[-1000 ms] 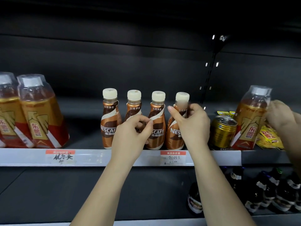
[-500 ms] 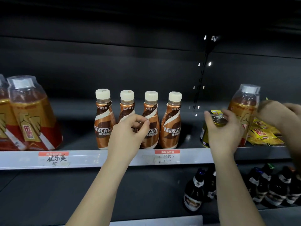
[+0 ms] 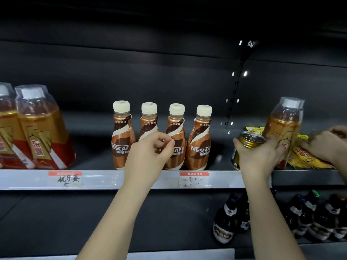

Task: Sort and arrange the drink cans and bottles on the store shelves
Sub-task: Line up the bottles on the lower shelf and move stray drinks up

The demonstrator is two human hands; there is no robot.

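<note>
Several brown Nescafe bottles (image 3: pixel 201 143) with cream caps stand in a row at the shelf's front edge (image 3: pixel 103 180). My left hand (image 3: pixel 150 154) hovers in front of the second bottle with its fingers curled and pinched; it hides that bottle's lower half. To the right, my right hand (image 3: pixel 259 158) is wrapped around a gold can (image 3: pixel 250 138) that stands tilted on the shelf. The can touches a tall gold-and-red drink bottle (image 3: pixel 285 121) just right of it.
Two more gold-and-red bottles (image 3: pixel 39 128) stand at the far left. Another person's hand (image 3: pixel 323 143) rests on yellow packets (image 3: pixel 308 158) at the right edge. Dark bottles (image 3: pixel 224 224) crowd the lower shelf on the right. A price tag (image 3: pixel 194 179) hangs under the Nescafe row.
My right hand left the rightmost Nescafe bottle's cap, moved right and closed around the gold can. My left hand kept its place and pose.
</note>
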